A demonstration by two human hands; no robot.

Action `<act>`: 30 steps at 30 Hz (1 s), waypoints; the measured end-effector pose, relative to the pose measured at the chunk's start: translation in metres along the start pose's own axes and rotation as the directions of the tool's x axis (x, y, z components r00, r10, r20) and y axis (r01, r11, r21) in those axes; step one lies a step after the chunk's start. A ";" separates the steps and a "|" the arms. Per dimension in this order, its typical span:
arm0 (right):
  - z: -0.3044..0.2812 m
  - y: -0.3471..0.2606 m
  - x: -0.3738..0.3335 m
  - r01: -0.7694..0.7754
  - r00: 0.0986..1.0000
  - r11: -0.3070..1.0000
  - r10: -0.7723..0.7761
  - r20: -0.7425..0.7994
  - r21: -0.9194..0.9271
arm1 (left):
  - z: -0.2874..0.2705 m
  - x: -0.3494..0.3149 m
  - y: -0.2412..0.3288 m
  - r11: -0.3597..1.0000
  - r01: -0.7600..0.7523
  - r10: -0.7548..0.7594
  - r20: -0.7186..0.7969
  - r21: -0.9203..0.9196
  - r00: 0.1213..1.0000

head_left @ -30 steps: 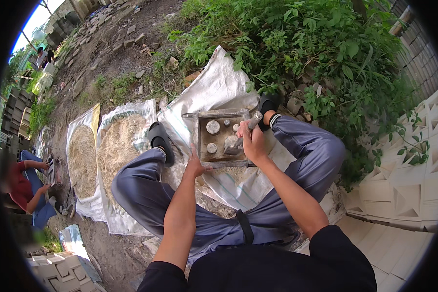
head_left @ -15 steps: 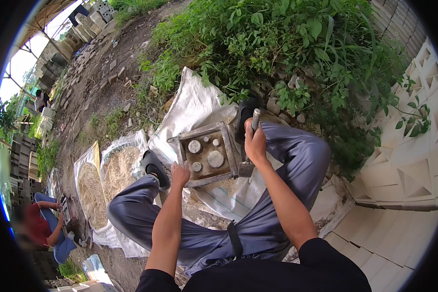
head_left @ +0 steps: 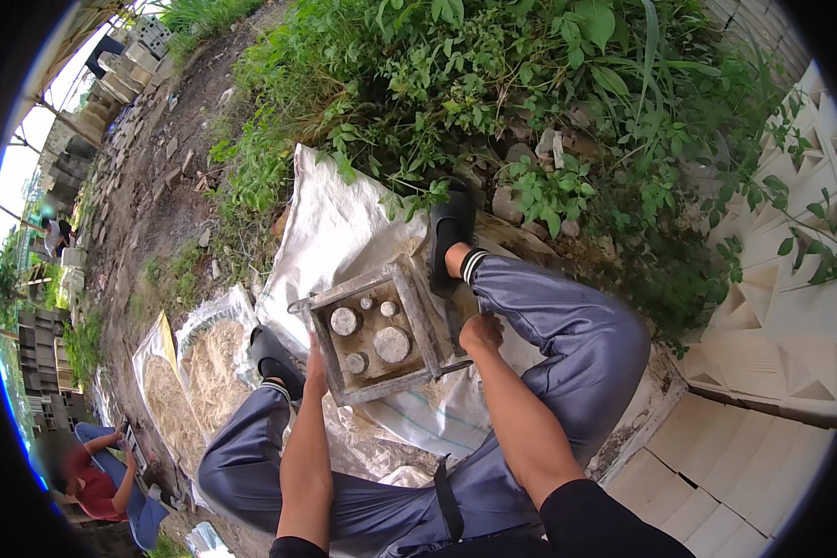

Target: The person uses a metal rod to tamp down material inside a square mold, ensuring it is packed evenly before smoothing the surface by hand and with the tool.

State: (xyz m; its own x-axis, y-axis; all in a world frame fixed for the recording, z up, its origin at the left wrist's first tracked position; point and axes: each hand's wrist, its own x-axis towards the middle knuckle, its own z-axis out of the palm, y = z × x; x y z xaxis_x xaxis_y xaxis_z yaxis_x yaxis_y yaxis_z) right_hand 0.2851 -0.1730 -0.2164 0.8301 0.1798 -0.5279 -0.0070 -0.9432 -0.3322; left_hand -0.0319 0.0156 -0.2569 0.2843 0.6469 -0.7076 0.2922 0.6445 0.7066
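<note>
A square, worn wooden mould (head_left: 422, 321) sits between my legs on a white woven sack (head_left: 321, 228). Inside its frame stand several round grey pegs (head_left: 391, 345) of different sizes on a brown base. My left hand (head_left: 316, 370) is closed against the mould's left side, its fingertips partly hidden by the edge. At the right side, beside the frame's corner, my right hand (head_left: 481, 335) is curled into a fist. What it holds is mostly hidden. The hammer cannot be clearly made out.
Two sacks of pale sandy material (head_left: 216, 358) lie to the left. Green plants (head_left: 493, 84) and stones border the far side. Patterned pale blocks (head_left: 763, 344) are stacked at right. A person in a red shirt (head_left: 99, 491) sits at far left.
My right hand has come down from beside my shoe to the mould's right edge; the hammer it held upright no longer shows clearly. My left hand has lowered along the mould's left side.
</note>
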 end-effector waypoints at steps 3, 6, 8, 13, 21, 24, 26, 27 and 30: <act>-0.021 -0.041 -0.019 0.359 0.932 0.914 -0.338 0.134 -0.191 | 0.001 -0.011 0.016 0.967 0.020 0.010 0.116 -0.254 0.993; 0.014 -0.064 0.008 0.498 0.838 0.852 -0.520 0.165 0.158 | 0.015 -0.014 0.025 0.977 -0.001 0.015 0.061 -0.212 0.998; 0.057 -0.053 0.058 0.499 0.825 0.840 -0.536 0.179 0.213 | 0.034 -0.003 0.029 0.981 -0.024 0.038 0.073 -0.190 0.997; 0.083 -0.072 0.065 0.141 0.889 0.922 -0.279 0.364 0.361 | 0.011 -0.003 0.019 1.000 0.013 -0.009 -0.188 0.023 0.982; 0.087 -0.104 0.057 0.303 0.880 0.818 -0.437 0.187 0.489 | 0.005 -0.002 0.011 0.995 -0.062 0.082 -0.286 0.080 0.955; 0.081 -0.100 0.054 0.369 0.875 0.774 -0.476 0.090 0.515 | 0.014 -0.006 0.019 0.976 -0.042 0.015 -0.127 -0.215 0.992; 0.084 -0.089 0.060 0.343 0.893 0.759 -0.446 0.057 0.553 | 0.028 -0.013 0.029 0.956 -0.048 0.027 -0.077 -0.291 0.997; 0.083 -0.092 0.057 0.342 0.893 0.757 -0.446 0.058 0.557 | 0.028 -0.016 0.035 0.928 -0.072 0.056 -0.053 -0.367 0.997; 0.084 -0.095 0.055 0.318 0.895 0.766 -0.437 0.090 0.558 | 0.011 -0.011 0.024 0.973 -0.083 0.073 -0.054 -0.215 0.996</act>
State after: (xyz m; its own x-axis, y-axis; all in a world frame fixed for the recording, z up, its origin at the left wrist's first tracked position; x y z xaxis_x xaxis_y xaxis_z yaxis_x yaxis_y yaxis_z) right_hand 0.2847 -0.0497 -0.2793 0.6954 0.5987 -0.3975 -0.0523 -0.5096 -0.8588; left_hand -0.0183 0.0196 -0.2320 0.2554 0.7133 -0.6526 0.0644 0.6610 0.7476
